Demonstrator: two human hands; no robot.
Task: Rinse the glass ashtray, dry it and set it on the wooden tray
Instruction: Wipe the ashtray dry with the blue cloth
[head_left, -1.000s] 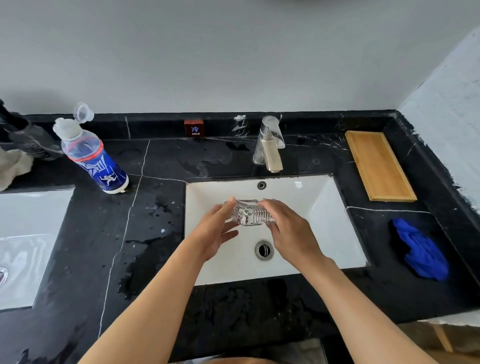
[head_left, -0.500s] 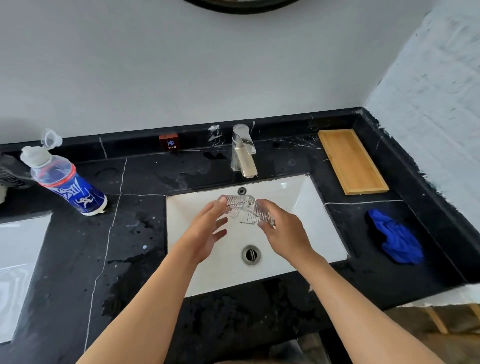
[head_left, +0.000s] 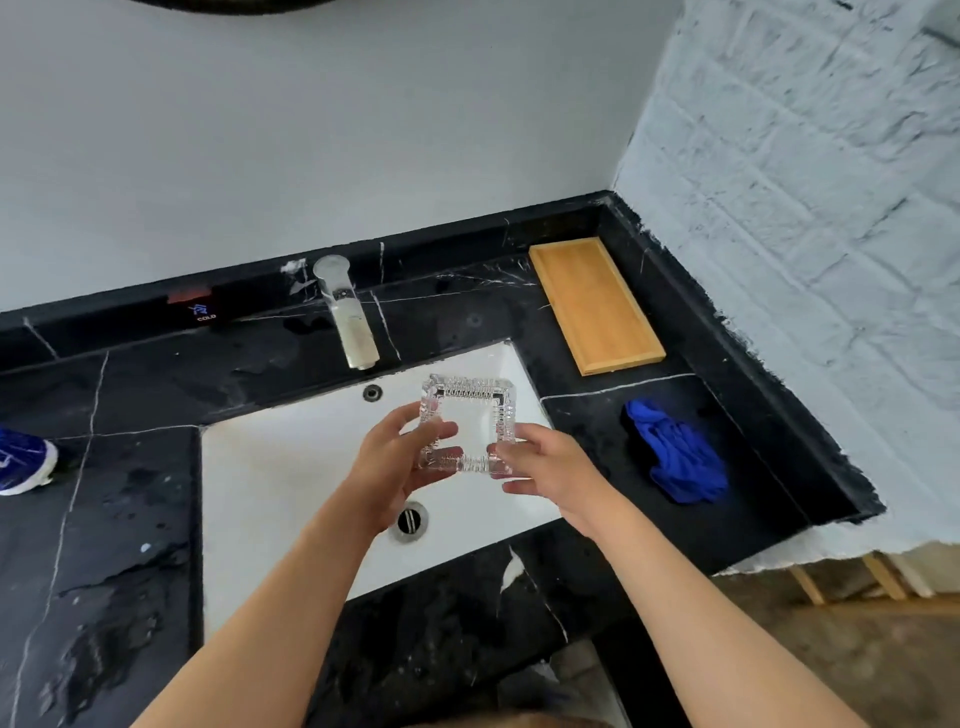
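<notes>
Over the last second we have lifted the glass ashtray (head_left: 466, 427) from low in the sink (head_left: 291, 467) and tipped it up, so that instead of its ribbed side we now look through its square open face, and our view has swung right to bring the corner of the bench (head_left: 597, 415) into frame. No water shows at the faucet (head_left: 349, 318), so we judge the rinse is finished or nearly so, and this raised, tilted pose looks like shaking off or checking the glass before drying. The ashtray hangs above the basin, just below the spout, touching neither. Our left hand (head_left: 399, 467) pinches its edge from about 8 o'clock, with the thumb over the left rim and fingers behind; our right hand (head_left: 545, 467) is clamped on the lower right corner from about 4 o'clock. Both hands are closed on the glass, which sits between them. The blue cloth (head_left: 675, 452) lies on the bench at 3 o'clock from the ashtray, near the right hand, and the wooden tray (head_left: 595, 306) waits at about 1 o'clock, bare. Drying and placing remain.
</notes>
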